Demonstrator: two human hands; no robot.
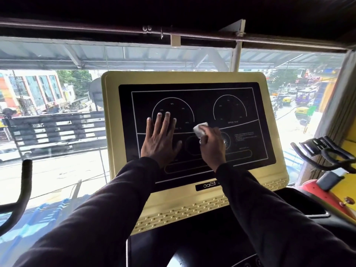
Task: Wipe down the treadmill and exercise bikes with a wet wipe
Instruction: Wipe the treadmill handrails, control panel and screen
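The treadmill's console point(192, 201) fills the middle of the view, a pale yellow frame around a black display panel point(231, 112) with white dial outlines. My left hand point(159, 139) lies flat on the left half of the panel, fingers straight and spread. My right hand point(212, 149) grips a crumpled white wet wipe point(200, 130) and holds it against the panel near its centre. Both arms are in dark sleeves.
An exercise bike with black handlebars point(325, 153) and a red body point(327, 197) stands at the right. A black curved handle point(23, 189) rises at the left. Behind the console is a large window point(57, 105) onto a street.
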